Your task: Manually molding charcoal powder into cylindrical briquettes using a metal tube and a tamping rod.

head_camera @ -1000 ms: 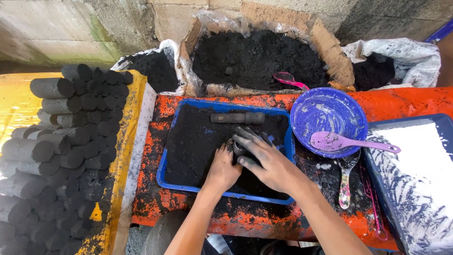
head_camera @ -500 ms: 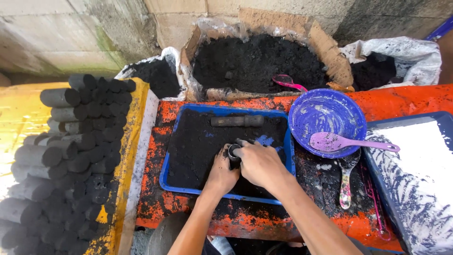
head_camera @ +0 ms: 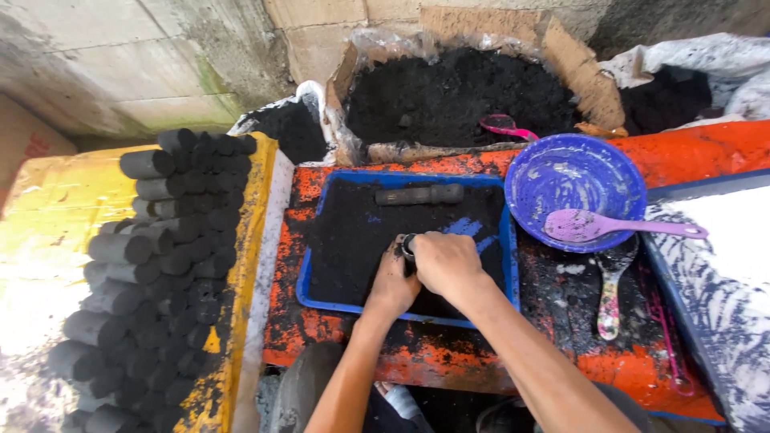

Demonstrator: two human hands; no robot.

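Both hands now close around a short dark tube (head_camera: 408, 247) standing in the black powder of the blue tray (head_camera: 309, 282). A second ago the right hand (head_camera: 443, 263) lay over it with fingers spread; it has since curled tight over the top, pressing down. The left hand (head_camera: 391, 285) stays wrapped around the tube's side, steadying it. A dark rod (head_camera: 419, 194) lies untouched at the tray's far end, and stacked black cylinders (head_camera: 160, 265) sit left of the orange table (head_camera: 449, 361).
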